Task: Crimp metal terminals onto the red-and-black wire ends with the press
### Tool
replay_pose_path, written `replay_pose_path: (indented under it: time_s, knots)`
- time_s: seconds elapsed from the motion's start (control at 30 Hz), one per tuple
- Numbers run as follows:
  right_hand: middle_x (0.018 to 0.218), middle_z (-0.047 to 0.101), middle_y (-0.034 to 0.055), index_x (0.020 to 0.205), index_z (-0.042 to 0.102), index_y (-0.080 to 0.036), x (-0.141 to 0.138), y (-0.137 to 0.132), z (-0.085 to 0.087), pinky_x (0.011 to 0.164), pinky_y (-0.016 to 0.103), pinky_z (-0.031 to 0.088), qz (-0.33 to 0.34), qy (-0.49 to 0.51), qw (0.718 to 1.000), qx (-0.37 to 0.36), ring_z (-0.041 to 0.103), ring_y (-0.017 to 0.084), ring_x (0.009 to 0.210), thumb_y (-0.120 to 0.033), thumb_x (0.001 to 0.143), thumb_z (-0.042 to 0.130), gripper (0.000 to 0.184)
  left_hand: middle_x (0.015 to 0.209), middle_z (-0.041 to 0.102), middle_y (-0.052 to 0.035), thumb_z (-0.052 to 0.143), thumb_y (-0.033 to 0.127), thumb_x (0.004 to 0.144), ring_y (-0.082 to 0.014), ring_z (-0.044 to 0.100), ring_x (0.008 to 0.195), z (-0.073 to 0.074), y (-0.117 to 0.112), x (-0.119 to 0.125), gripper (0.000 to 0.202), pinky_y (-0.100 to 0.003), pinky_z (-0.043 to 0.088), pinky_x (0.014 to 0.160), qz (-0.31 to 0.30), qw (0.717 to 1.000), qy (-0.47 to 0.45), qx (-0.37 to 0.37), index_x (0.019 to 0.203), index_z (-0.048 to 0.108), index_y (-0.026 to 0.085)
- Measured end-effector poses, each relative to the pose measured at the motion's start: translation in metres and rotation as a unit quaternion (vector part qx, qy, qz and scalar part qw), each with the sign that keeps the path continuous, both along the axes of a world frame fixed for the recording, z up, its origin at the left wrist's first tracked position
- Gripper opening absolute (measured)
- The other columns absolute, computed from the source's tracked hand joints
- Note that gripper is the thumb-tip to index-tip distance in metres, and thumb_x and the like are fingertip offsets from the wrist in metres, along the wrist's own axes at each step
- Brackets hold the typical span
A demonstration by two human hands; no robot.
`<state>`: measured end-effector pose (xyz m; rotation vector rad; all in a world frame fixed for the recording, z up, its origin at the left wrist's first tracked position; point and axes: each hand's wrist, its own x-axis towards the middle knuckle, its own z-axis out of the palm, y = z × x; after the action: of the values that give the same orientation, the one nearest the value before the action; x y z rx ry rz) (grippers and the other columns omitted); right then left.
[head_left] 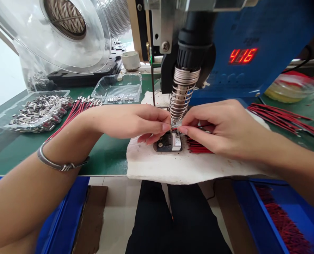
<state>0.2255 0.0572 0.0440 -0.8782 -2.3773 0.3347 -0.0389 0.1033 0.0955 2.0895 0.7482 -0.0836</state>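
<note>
My left hand is closed in a pinch just left of a spring-wrapped soldering iron; what its fingertips hold is hidden. From the other side, my right hand pinches a thin red and black wire, its end right under the iron's tip. Both sets of fingertips nearly meet above a small metal block on a dark base plate. Beneath my right hand lies a row of red and black wires on a white cloth.
On the left, a clear tray holds many small metal cylinders, beside wires with metal ends. A second clear tray stands behind. The blue machine shows 416. More wires lie right; a blue bin sits below.
</note>
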Motion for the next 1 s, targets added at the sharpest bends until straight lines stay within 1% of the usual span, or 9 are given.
replay_pose_path:
  time_s: [0.13, 0.27, 0.37, 0.5, 0.7, 0.83, 1.0]
  knots:
    - [0.085, 0.084, 0.0029, 0.095, 0.081, -0.024, 0.0004, 0.0005, -0.0003, 0.072, 0.037, 0.048, 0.005, 0.004, 1.0, -0.003, 0.074, 0.022, 0.074, -0.027, 0.114, 0.071, 0.022, 0.076, 0.067, -0.0016, 0.064, 0.019, 0.11, -0.0197, 0.063, 0.07, 0.0008, -0.0002, -0.0001, 0.03, -0.029, 0.055, 0.074, 0.003, 1.0, -0.005, -0.002, 0.081, 0.058, 0.024]
    - [0.087, 0.085, 0.0032, 0.096, 0.082, -0.024, 0.0004, 0.0004, -0.0004, 0.073, 0.036, 0.049, 0.003, 0.006, 1.0, -0.007, 0.076, 0.021, 0.076, -0.028, 0.113, 0.07, 0.021, 0.076, 0.068, -0.0026, 0.065, 0.023, 0.11, -0.0207, 0.064, 0.071, 0.0015, 0.0005, -0.0005, 0.031, -0.03, 0.056, 0.076, -0.001, 1.0, 0.011, 0.003, 0.08, 0.058, 0.025]
    - [0.084, 0.083, 0.0025, 0.096, 0.082, -0.025, -0.0003, 0.0003, -0.0008, 0.072, 0.037, 0.049, 0.001, 0.007, 1.0, -0.002, 0.075, 0.022, 0.075, -0.027, 0.113, 0.07, 0.021, 0.077, 0.069, -0.0028, 0.066, 0.024, 0.11, -0.0213, 0.065, 0.072, 0.0005, 0.0016, -0.0014, 0.03, -0.03, 0.057, 0.076, -0.005, 1.0, 0.01, -0.003, 0.081, 0.06, 0.025]
    - [0.081, 0.082, 0.0018, 0.095, 0.081, -0.025, -0.001, 0.0001, -0.0011, 0.071, 0.037, 0.049, 0.001, 0.007, 1.0, 0.002, 0.074, 0.022, 0.072, -0.025, 0.113, 0.072, 0.02, 0.076, 0.068, -0.0023, 0.066, 0.021, 0.109, -0.021, 0.065, 0.071, -0.0009, 0.0017, -0.0016, 0.029, -0.03, 0.056, 0.075, 0.002, 1.0, -0.002, -0.011, 0.08, 0.06, 0.024]
    - [0.083, 0.084, 0.0032, 0.095, 0.082, -0.026, -0.0003, -0.0002, -0.001, 0.072, 0.038, 0.051, -0.002, 0.004, 1.0, 0.001, 0.077, 0.024, 0.076, -0.026, 0.113, 0.07, 0.022, 0.075, 0.067, -0.0015, 0.067, 0.016, 0.107, -0.0203, 0.063, 0.07, 0.0007, 0.0003, 0.0002, 0.028, -0.029, 0.055, 0.073, 0.003, 1.0, -0.008, -0.018, 0.081, 0.059, 0.025]
    - [0.085, 0.084, 0.0038, 0.095, 0.083, -0.025, -0.0009, -0.0009, -0.001, 0.074, 0.038, 0.053, -0.002, 0.005, 1.0, -0.005, 0.077, 0.023, 0.078, -0.026, 0.112, 0.07, 0.022, 0.076, 0.068, -0.0021, 0.066, 0.017, 0.108, -0.0207, 0.064, 0.071, 0.0015, 0.0004, -0.0004, 0.028, -0.03, 0.055, 0.075, 0.001, 1.0, -0.004, -0.011, 0.081, 0.059, 0.024]
    - [0.084, 0.083, 0.0034, 0.093, 0.08, -0.025, -0.0014, -0.0012, -0.0014, 0.075, 0.039, 0.052, 0.002, 0.007, 1.0, 0.002, 0.077, 0.024, 0.078, -0.025, 0.112, 0.07, 0.022, 0.075, 0.068, -0.0021, 0.065, 0.02, 0.109, -0.0209, 0.064, 0.071, 0.0008, 0.0008, -0.0001, 0.031, -0.031, 0.054, 0.077, -0.002, 1.0, -0.006, 0.001, 0.079, 0.06, 0.024]
